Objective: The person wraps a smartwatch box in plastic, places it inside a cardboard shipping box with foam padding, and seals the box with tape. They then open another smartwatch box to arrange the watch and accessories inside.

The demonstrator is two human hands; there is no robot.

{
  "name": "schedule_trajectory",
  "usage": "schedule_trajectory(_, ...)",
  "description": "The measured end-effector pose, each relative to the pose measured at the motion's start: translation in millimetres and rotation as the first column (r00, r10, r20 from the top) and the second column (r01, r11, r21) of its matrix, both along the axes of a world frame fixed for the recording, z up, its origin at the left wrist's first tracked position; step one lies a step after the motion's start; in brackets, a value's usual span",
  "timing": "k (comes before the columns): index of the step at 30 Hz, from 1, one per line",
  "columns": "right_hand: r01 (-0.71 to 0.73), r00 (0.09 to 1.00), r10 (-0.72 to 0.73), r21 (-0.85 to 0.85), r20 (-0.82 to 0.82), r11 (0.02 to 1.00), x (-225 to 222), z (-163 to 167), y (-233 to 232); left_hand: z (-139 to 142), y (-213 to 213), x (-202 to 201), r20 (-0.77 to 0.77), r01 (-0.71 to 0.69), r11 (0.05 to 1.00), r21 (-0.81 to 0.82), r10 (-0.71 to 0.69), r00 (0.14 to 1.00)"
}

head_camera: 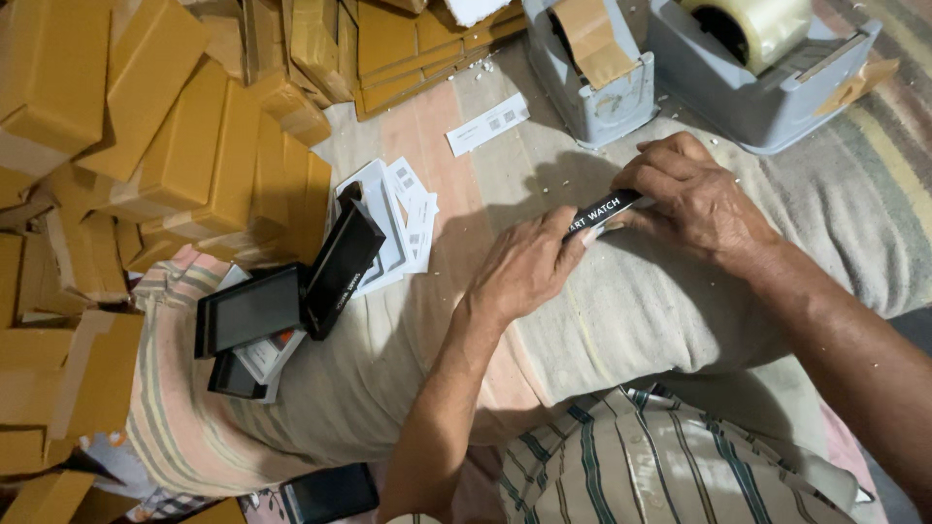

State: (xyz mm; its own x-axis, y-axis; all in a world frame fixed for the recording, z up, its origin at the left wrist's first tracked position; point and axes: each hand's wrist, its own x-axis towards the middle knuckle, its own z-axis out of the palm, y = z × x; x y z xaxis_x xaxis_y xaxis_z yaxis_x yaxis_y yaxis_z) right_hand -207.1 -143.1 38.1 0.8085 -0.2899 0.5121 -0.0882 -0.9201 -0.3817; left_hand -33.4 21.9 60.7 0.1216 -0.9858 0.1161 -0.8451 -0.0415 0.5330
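Slim black box (pixel 604 213) held between both hands above cushion (pixel 621 311). Left hand (pixel 524 270) grip pinches near end; right hand (pixel 694 199) grip clasps far end. Tape dispensers (pixel 767 107) beyond.

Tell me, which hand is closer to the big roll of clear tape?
The right hand. It lies just below the grey dispenser with the clear tape roll, holding one end of a black box. The left hand holds the other end, farther down and away.

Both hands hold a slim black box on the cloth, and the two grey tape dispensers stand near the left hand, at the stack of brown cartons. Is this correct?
Not quite. In the head view both hands, left hand and right hand, do hold the slim black box, but the grey tape dispensers stand beyond the right hand, away from the brown cartons.
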Motion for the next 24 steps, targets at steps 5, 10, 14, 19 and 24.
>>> schedule_trajectory(5, 0.072, 0.997, -0.072, 0.051, -0.010, 0.996, 3, 1, 11, -4, 5, 2, -0.057, -0.044, 0.998, -0.032, 0.042, 0.997)
schedule_trajectory(10, 0.137, 0.990, -0.138, -0.074, -0.007, 0.988, 10, 5, 21, -7, 7, 9, -0.130, -0.019, 0.995, -0.095, 0.007, 0.991)
schedule_trajectory(14, 0.247, 0.966, -0.237, -0.098, 0.102, 0.964, 21, -1, 30, -9, 4, 12, -0.156, -0.022, 0.994, -0.110, 0.005, 0.988)
schedule_trajectory(19, 0.250, 0.968, -0.244, -0.123, 0.064, 0.960, 30, -12, 30, -12, 7, 17, -0.095, -0.035, 0.986, -0.163, 0.019, 0.995)
schedule_trajectory(24, 0.224, 0.974, -0.227, -0.121, -0.013, 0.967, 36, -6, 30, -18, 6, 17, 0.044, -0.098, 0.988, -0.119, 0.104, 0.994)
